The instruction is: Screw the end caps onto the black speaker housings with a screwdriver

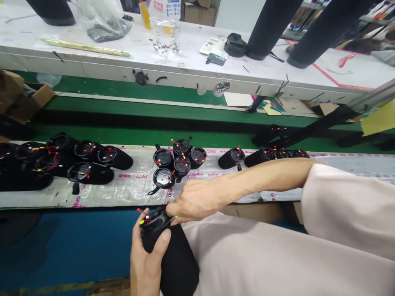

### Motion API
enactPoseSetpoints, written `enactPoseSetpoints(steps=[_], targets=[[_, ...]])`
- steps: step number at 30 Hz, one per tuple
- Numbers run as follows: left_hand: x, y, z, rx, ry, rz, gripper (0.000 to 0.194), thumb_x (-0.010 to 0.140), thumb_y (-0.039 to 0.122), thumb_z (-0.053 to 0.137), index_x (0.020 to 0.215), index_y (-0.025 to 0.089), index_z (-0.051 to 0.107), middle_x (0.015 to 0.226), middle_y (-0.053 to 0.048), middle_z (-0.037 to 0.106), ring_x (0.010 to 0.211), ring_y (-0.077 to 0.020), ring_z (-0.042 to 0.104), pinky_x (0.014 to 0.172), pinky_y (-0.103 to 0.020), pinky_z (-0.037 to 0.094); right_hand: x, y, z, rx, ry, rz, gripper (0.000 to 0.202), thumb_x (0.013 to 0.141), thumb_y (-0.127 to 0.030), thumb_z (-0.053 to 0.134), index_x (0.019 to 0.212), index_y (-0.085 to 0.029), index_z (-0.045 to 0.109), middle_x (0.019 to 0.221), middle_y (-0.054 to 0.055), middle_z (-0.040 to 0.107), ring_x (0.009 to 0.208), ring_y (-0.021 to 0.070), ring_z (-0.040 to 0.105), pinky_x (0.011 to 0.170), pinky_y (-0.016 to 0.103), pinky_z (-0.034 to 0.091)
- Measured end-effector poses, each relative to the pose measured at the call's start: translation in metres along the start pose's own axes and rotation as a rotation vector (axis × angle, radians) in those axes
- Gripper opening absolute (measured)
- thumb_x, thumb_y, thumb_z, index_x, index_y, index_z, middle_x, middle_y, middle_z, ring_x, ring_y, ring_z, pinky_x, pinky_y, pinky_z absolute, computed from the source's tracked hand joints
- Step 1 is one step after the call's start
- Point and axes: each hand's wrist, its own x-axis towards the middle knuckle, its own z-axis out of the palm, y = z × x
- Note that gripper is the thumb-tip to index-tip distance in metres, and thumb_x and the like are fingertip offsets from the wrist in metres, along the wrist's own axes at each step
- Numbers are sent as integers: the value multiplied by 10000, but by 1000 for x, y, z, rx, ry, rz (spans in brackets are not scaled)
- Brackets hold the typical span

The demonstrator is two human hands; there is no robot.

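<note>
cylinder (179, 259) sits tilted in the left hand (146, 250), fingers wrapped round its top end; right hand (194, 201) has fingers bunched at its rim, can't tell what they pinch. i'd keep it steady, loose wires (139, 210) clear of the fingertips. beyond the cylinder: plastic-covered bench (123, 191), green panel (92, 131), cluttered white shelf (191, 43).

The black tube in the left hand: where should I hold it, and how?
Hold the black tube around its long, rounded body just below the rim, probably from the left, as the left hand does. Wires stick out at the top end, and the right hand is at the rim's right side.
</note>
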Motion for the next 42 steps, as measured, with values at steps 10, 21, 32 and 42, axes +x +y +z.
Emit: enactPoseSetpoints(steps=[10,21,32,42], targets=[[-10,7,1,82,69,22,891,764,706,831,1507,287,573,1428,-142,663,1351,-399,602,1199,-634,391,1,-5,2,23,-16,29,288,1165,-406,428,1117,-172,590,756,-12,692,524,140,449,501,313,246],[-18,14,4,187,144,49,1004,749,756,791,1525,168,546,1455,-203,629,1396,-422,555,1202,-608,394,4,-13,8,-55,64,13,284,1171,-360,399,1123,-156,591,710,-13,671,535,155,489,482,326,245],[-17,15,2,176,140,33,998,739,764,804,1531,216,545,1463,-172,631,1379,-411,575,1203,-591,405,2,-13,11,-46,116,37,319,1178,-386,364,1126,-164,587,711,-18,668,499,152,441,456,338,228],[-15,23,5,190,151,58,989,747,755,791,1523,191,553,1447,-180,641,1382,-410,570,1196,-579,416,0,-14,9,-65,132,78,319,1179,-375,346,1119,-175,588,722,-16,684,496,154,437,446,347,247]])
